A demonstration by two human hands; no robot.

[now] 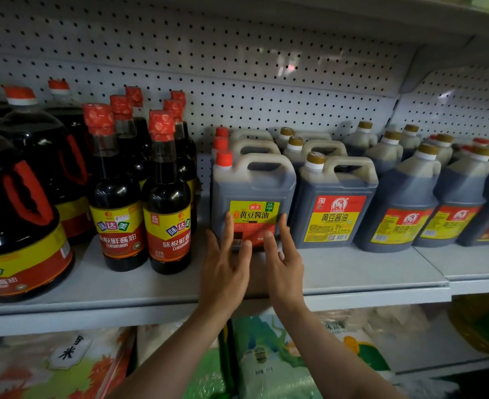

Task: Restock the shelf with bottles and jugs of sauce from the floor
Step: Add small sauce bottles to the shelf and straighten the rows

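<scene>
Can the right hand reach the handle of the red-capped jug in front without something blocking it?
Probably yes. The right hand is open against the label of the red-capped jug, and the handle on top has free space above it, with nothing in between.

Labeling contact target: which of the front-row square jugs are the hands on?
The red-capped jug with the yellow-and-green label; left hand and right hand press its front. Neighbours have gold caps.

We have one view only, worn on the head: it faces the shelf (352, 280) straight on from close by, tilted slightly down, with the shelf edge crossing below the middle.
</scene>
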